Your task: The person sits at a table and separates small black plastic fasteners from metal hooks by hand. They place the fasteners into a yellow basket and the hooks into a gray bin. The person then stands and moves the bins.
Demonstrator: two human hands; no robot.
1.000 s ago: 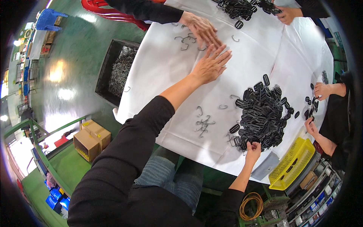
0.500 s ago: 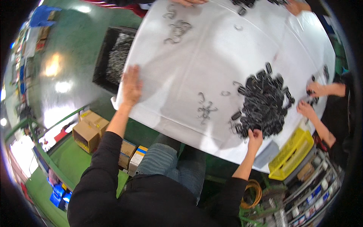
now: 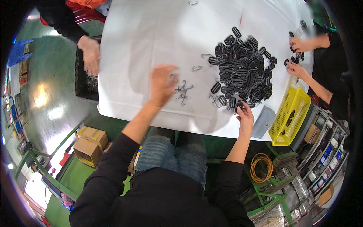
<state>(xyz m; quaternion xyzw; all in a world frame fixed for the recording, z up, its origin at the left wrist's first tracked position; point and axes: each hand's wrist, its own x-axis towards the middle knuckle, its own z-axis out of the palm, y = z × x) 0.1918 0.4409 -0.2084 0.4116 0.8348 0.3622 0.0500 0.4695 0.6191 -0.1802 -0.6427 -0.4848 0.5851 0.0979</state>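
Note:
I sit at a table covered with a white sheet. My left hand, blurred by motion, reaches over a small cluster of grey metal hooks and touches or nearly touches them; what it holds is not clear. My right hand rests at the near edge of a big pile of black plastic buckles and pinches one black buckle at its fingertips. A few loose hooks lie between the cluster and the pile.
A person at the right handles black buckles with both hands. Another person's hand reaches into a black bin of metal parts at the left. A yellow basket stands at the table's right; cardboard boxes sit on the green floor.
My left hand has swung from the table's left edge to the hook cluster in front of me. The view has tilted down. My right hand stays at the pile's near edge.

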